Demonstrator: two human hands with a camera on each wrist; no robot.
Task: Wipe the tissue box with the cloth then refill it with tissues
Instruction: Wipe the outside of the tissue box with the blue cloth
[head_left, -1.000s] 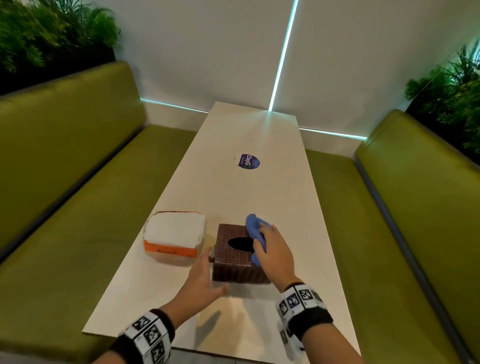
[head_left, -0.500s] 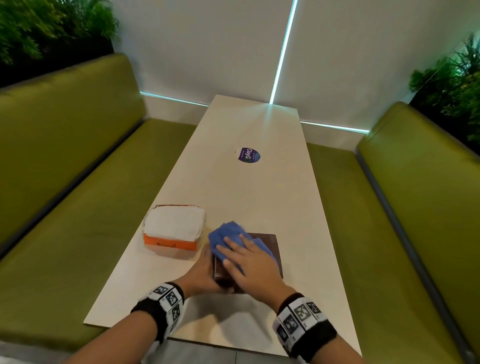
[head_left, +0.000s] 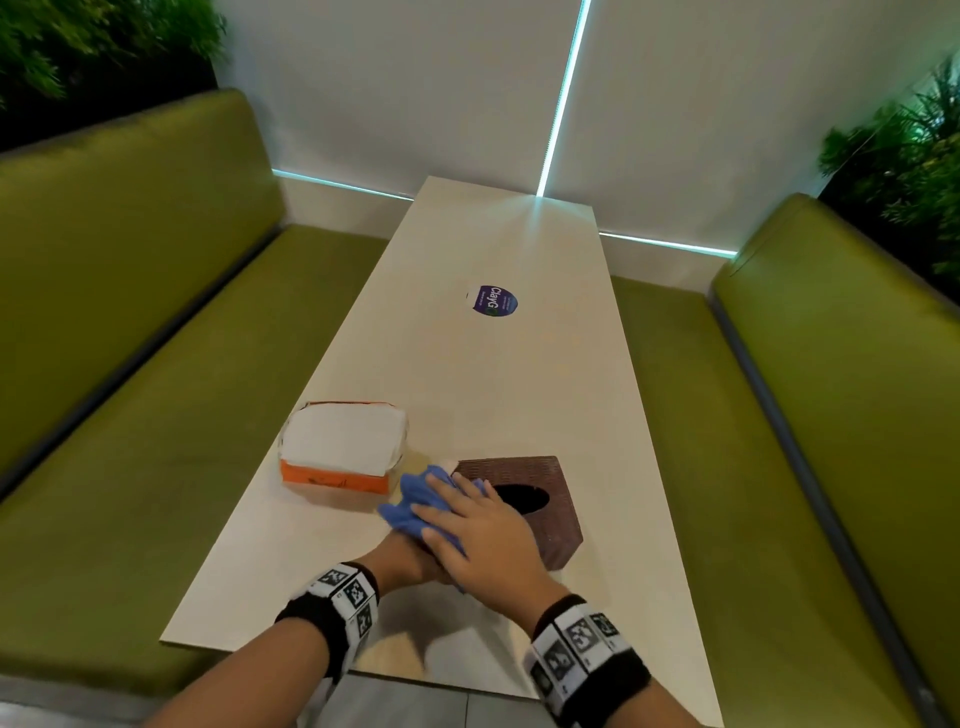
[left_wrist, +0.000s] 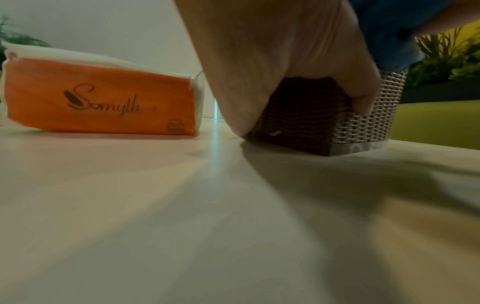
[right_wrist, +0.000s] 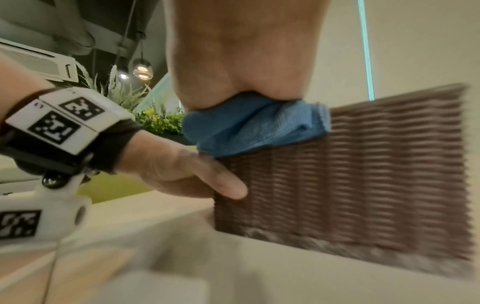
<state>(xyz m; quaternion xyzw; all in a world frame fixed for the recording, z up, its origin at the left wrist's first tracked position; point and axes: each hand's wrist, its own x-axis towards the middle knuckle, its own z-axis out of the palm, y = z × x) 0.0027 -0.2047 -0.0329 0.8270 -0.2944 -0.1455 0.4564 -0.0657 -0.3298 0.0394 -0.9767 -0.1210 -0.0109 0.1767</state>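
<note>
Brown woven wicker made up the tissue box (head_left: 540, 512), which stood on the pale tabletop (head_left: 467, 384) right under both hands, its dark oval opening facing up just beyond the right hand's fingers. That right hand (head_left: 483, 540) lay flat with fingers stretched out, pressing a crumpled blue cloth (head_left: 415, 499) onto the box's top at the near left corner. Beneath it, the left hand (head_left: 405, 564) clasped the same corner of the box, thumb on the near side and fingers curled round the other side (seen best from the left wrist). An orange pack of white tissues (head_left: 343, 449) lay beyond the left hand, just beside the box, not touching.
</note>
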